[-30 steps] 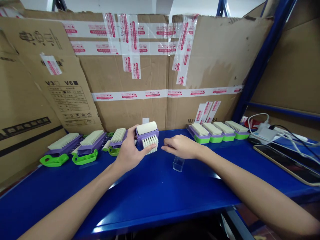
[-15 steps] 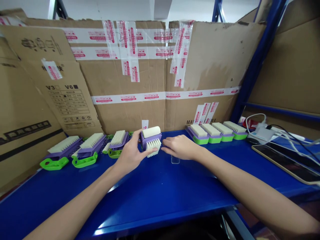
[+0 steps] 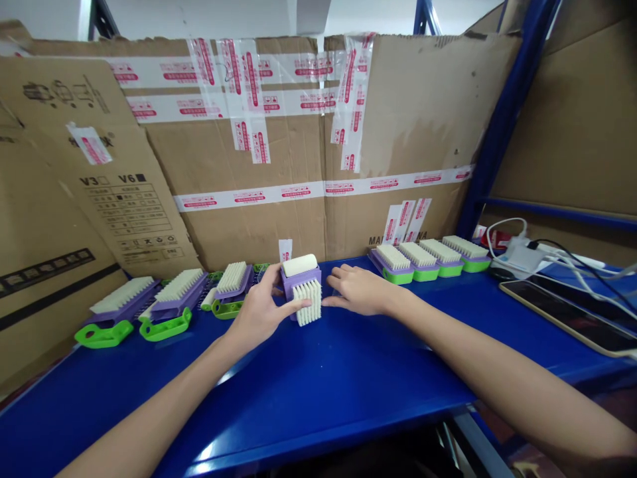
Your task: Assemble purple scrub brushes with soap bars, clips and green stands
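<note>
My left hand (image 3: 261,309) grips a purple brush piece (image 3: 303,285) with a cream roller on top and cream bristles on its front, held tilted over the blue table. Just right of it, my right hand (image 3: 361,290) is low over the table with its fingers bent; a clear piece partly shows beneath them, and whether they grip it cannot be made out. To the left stand purple brushes (image 3: 176,292) with cream bristles and green handles (image 3: 166,325). On the right, several green and purple brushes (image 3: 419,259) sit in a row, bristles up.
The blue table (image 3: 318,398) runs under both arms. Cardboard sheets (image 3: 259,226) with red and white tape stand behind it. A phone (image 3: 572,315), a white charger (image 3: 520,255) and cables lie at the right. A blue metal post (image 3: 512,113) rises at the back right.
The brush piece in my left hand has turned so that more of its bristles face me. My right hand now covers more of the clear piece. The camera view has shifted slightly.
</note>
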The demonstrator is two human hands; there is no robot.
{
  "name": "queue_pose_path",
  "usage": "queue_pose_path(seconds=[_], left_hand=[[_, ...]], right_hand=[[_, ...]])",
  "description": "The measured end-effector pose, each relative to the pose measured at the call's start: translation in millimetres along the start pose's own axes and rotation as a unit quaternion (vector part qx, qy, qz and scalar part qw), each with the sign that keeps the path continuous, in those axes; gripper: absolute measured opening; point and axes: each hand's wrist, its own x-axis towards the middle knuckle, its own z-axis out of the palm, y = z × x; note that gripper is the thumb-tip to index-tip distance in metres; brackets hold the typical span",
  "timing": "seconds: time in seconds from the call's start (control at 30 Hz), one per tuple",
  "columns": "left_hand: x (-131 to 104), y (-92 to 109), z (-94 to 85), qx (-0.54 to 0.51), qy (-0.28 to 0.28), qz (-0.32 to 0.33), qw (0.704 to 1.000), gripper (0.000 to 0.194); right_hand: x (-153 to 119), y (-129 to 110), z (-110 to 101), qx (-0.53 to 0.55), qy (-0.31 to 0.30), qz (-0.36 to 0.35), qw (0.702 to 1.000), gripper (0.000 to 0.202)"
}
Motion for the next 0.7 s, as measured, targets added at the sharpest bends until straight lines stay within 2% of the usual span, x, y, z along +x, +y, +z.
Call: queue_pose_path(seconds=[0.27,0.43,0.7], left_hand=[[1,-3,0.3,-0.040,-0.005,-0.012,0.999,0.067],[2,-3,2.1,-0.075,-0.017,-0.009,0.997,0.063],[2,-1,2.8,-0.080,-0.022,0.000,0.997,0.063]], right_hand=[[-3,1,11,0.025,-0.066,0.096,0.993,0.057],[-3,2,14,0.055,-0.041,0.085,0.994,0.053],[-4,3,14,0.058,-0.037,0.083,0.994,0.055]])
